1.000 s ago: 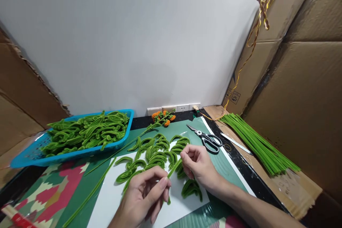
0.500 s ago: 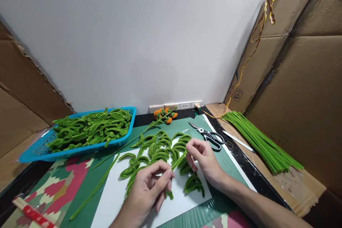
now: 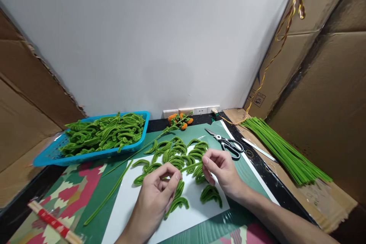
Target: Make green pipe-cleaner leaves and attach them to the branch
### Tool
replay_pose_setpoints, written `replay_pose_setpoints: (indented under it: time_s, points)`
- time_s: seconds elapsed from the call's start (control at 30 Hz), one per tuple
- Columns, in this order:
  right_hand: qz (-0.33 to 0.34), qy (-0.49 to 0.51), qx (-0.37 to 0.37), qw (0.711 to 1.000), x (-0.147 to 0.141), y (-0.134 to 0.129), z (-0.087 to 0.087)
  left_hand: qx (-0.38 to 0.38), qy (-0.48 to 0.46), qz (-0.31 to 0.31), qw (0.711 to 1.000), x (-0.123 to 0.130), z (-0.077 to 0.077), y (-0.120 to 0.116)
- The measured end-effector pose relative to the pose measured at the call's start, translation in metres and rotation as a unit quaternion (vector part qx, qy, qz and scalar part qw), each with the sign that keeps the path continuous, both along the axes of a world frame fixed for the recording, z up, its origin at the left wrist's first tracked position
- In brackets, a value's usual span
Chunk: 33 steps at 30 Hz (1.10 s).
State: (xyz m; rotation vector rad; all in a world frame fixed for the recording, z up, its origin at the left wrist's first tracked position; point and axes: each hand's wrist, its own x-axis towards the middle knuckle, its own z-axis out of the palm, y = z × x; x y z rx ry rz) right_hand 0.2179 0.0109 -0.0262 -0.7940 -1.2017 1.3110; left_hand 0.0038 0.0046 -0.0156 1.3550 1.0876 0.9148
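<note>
A short green pipe cleaner point(image 3: 191, 167) is stretched between my two hands above a white sheet point(image 3: 120, 202). My left hand point(image 3: 160, 190) pinches its left end between thumb and fingers. At the other end, my right hand point(image 3: 219, 166) is closed on it in the same way. Below and around my hands, several bundles of curved green pipe-cleaner leaves point(image 3: 174, 156) lie on the sheet. One small bundle point(image 3: 211, 194) rests below my right hand. My fingers hide the very ends of the held piece.
At the left stands a blue basket point(image 3: 145, 129) heaped with green pieces. Scissors point(image 3: 225, 143) lie behind my right hand, with a bunch of long green pipe cleaners point(image 3: 286, 150) farther right. An orange-flowered stem point(image 3: 181, 121), a single long pipe cleaner point(image 3: 108, 194) and wrapped chopsticks point(image 3: 54, 221) also lie about.
The pipe cleaner has gone from steeply slanted to nearly level. My left hand has risen slightly, both hands still pinching it. The whole view has shifted a little.
</note>
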Motion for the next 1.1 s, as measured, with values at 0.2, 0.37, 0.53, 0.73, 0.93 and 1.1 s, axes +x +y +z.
replay_pose_setpoints:
  time_s: [0.2, 0.37, 0.53, 0.73, 0.93, 1.1]
  points:
    - [-0.013, -0.021, 0.013, 1.0, 0.0017, -0.0003, -0.0009, -0.009, 0.0, -0.008, 1.0, 0.0015, 0.0036, -0.0014]
    - [-0.005, -0.066, 0.032, 0.997, 0.0058, 0.0003, -0.0028, 0.011, -0.001, -0.007, 1.0, -0.001, 0.0003, 0.0012]
    - [0.001, -0.07, 0.038, 0.997, 0.0048, -0.0011, -0.0054, 0.014, -0.009, -0.001, 1.0, -0.0012, 0.0024, 0.0001]
    - [-0.002, -0.074, 0.039, 0.997, 0.0064, -0.0019, -0.003, 0.014, -0.007, -0.003, 1.0, 0.0001, 0.0089, -0.0045]
    - [0.017, -0.073, 0.034, 0.997, 0.006, -0.0035, -0.0018, 0.008, -0.039, 0.005, 0.999, 0.0003, 0.0076, -0.0005]
    - [0.014, -0.073, 0.036, 0.997, 0.0056, -0.0039, -0.0023, 0.024, -0.047, 0.02, 0.998, -0.0004, 0.008, 0.0038]
